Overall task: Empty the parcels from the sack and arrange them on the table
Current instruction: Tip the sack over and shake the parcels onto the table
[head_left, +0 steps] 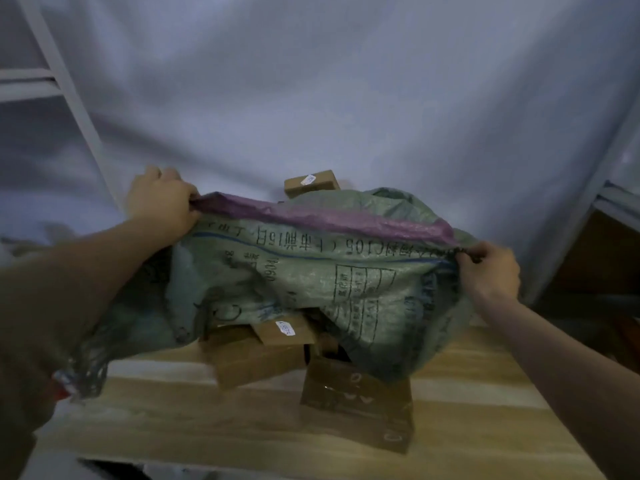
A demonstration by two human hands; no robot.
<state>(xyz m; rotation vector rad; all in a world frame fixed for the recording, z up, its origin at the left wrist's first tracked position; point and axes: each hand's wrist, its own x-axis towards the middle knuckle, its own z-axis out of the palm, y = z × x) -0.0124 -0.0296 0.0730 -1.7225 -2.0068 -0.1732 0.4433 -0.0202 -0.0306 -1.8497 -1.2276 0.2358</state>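
We hold the sack (311, 268) upended above the worktop (207, 420), left hand (161, 202) and right hand (490, 268) each pinching its raised seam; parcels (277, 348) spill directly below both grips.

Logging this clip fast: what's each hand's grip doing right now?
Left hand: closed, gripping the sack's purple-edged end.
Right hand: closed, pinching the same sack at its other corner.

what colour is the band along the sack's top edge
Purple band on the green woven sack, clearest in the head view.
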